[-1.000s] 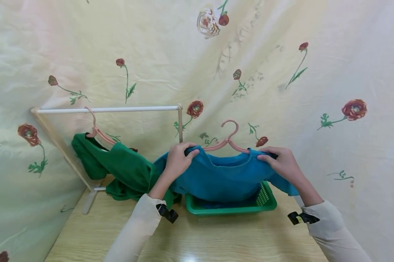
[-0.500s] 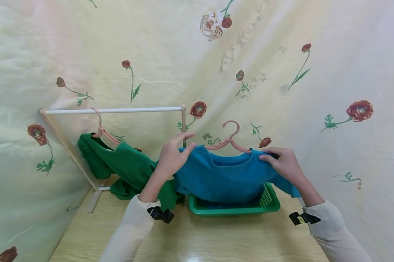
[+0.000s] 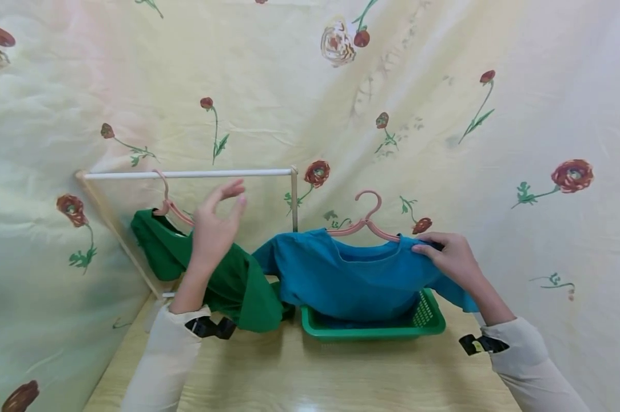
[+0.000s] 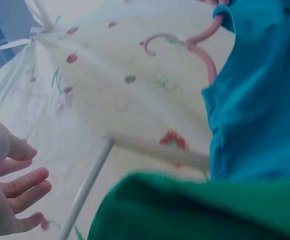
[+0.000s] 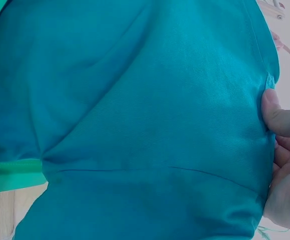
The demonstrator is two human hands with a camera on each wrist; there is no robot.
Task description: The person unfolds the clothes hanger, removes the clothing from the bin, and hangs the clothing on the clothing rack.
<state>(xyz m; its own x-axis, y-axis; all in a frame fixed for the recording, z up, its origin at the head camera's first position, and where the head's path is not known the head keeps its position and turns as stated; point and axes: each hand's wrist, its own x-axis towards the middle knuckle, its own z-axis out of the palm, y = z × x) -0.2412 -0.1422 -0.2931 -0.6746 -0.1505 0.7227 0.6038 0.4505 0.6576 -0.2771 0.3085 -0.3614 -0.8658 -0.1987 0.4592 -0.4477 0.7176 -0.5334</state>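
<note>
A blue T-shirt [image 3: 351, 280] hangs from a pink hanger [image 3: 366, 220], whose hook stands up above the neckline. My right hand [image 3: 454, 257] pinches the shirt's right shoulder, thumb in front; the right wrist view shows the thumb [image 5: 277, 112] on the cloth's edge. Off to the left, my left hand [image 3: 214, 229] is raised with nothing in it, fingers apart, overlapping the green shirt [image 3: 248, 286] in the head view. That green shirt hangs on a second pink hanger [image 3: 165, 194], hooked over the white rail [image 3: 207, 173] of a small rack.
Below the blue shirt, a green plastic basket [image 3: 372, 332] stands on the wooden table [image 3: 299, 377], with the shirt's lower part hanging into it. The rack's wooden post [image 3: 295, 200] rises behind the shirts. A flowered curtain [image 3: 418, 68] surrounds the table.
My left hand has let go of the blue shirt's left shoulder and moved left, up towards the rack. My right hand keeps its pinch, and the shirt stays over the basket.
</note>
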